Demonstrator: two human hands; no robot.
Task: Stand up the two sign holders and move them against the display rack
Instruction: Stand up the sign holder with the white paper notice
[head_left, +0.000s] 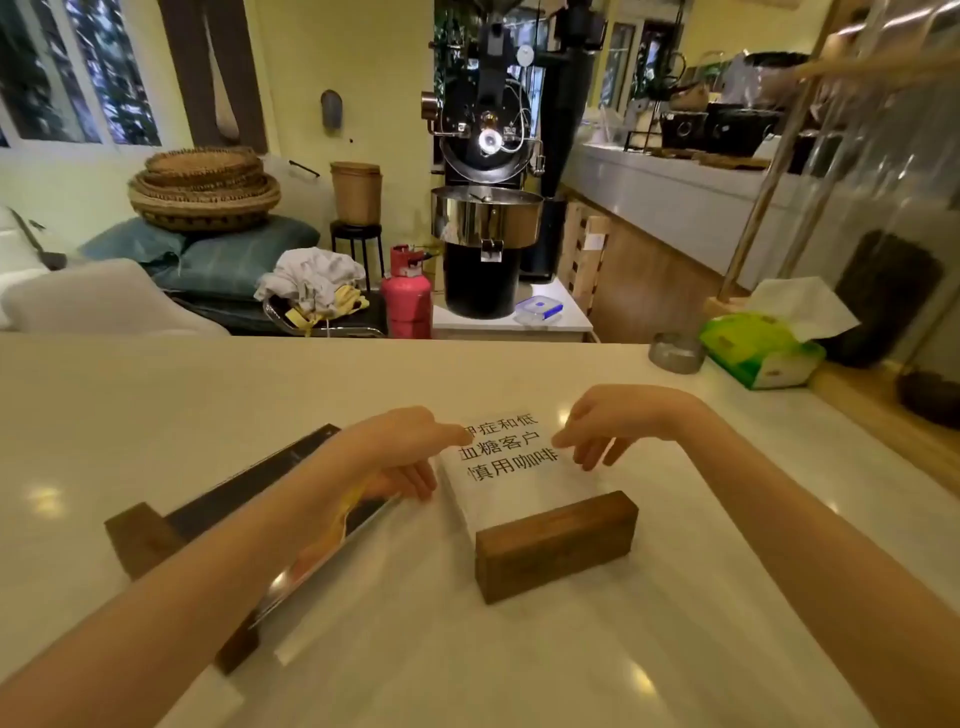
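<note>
A small sign holder (511, 483) lies flat on the white counter, its clear panel with black printed characters pointing away from me and its dark wooden base block (556, 545) nearest me. A larger sign holder (244, 493) with a dark panel and a long wooden base lies flat to its left, partly hidden under my left forearm. My left hand (410, 452) hovers at the small panel's left edge, fingers spread, thumb over its top corner. My right hand (608, 426) hovers over the panel's right edge with fingers apart. Neither hand grips anything.
A green tissue pack (761, 348) and a round metal ashtray (676, 352) sit at the counter's far right, beside the wooden-framed glass display rack (857, 182). Beyond the counter stand a coffee roaster (485, 197), a red gas cylinder (408, 296) and stacked baskets (205, 187).
</note>
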